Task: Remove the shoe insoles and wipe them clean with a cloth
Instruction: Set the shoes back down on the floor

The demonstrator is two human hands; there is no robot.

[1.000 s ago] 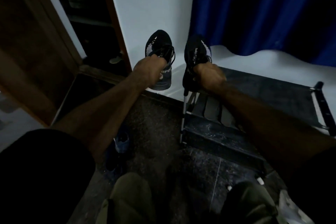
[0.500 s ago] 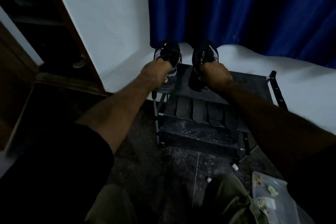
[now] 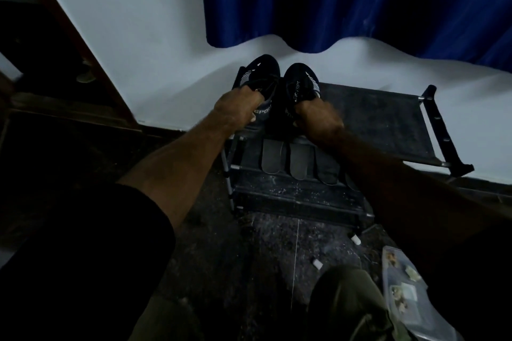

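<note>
Two shoes, one per hand, head view only. I log the left hand with its fingers curled into the collar of the left shoe, and the right hand clenched the same way on the right shoe.

Change since a second ago: the pair, then held up against the white wall left of the shoe rack, now sits low over the left end of the rack's top shelf, toes pointing away from the fingers, the two shoes just beside each other. I cannot tell whether the soles touch the shelf yet. I read this as the shoes being put away, which suggests their insoles are already out.

Insoles: at least three dark, flat, tongue-shaped pieces lying side by side on the lower shelf, below and nearer me than the knuckles; a fourth may be hidden behind the right forearm. Surfaces look matte grey; light is too dim to judge cleanliness.

Shoes: black knit uppers, white stripes, lettering on the heel side.

Cloth: none that I can identify. A clear plastic box lies on the floor by the right knee.
</note>
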